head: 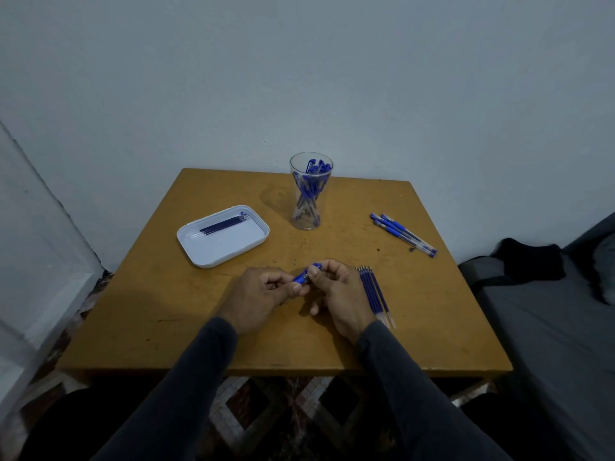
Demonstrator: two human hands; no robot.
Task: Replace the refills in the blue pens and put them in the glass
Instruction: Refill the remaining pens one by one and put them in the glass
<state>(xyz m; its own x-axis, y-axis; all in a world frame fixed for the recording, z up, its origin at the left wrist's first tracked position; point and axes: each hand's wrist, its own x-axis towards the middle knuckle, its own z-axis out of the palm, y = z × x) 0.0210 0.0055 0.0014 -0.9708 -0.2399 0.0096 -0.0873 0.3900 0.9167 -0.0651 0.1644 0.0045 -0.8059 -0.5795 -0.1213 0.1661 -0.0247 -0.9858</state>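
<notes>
From where I'm watching, the table (233, 327) looks like painted wood, matt mustard, scuffed and spotted with dark marks. The glass (311, 191) is clear and smooth, could be plastic, I can't tell. The tray (213, 257) reads as glossy white plastic. The loose pens (402, 233) have see-through plastic barrels with blue grips that look rubbery. Sleeves (186, 387) are dark matt cloth.
</notes>
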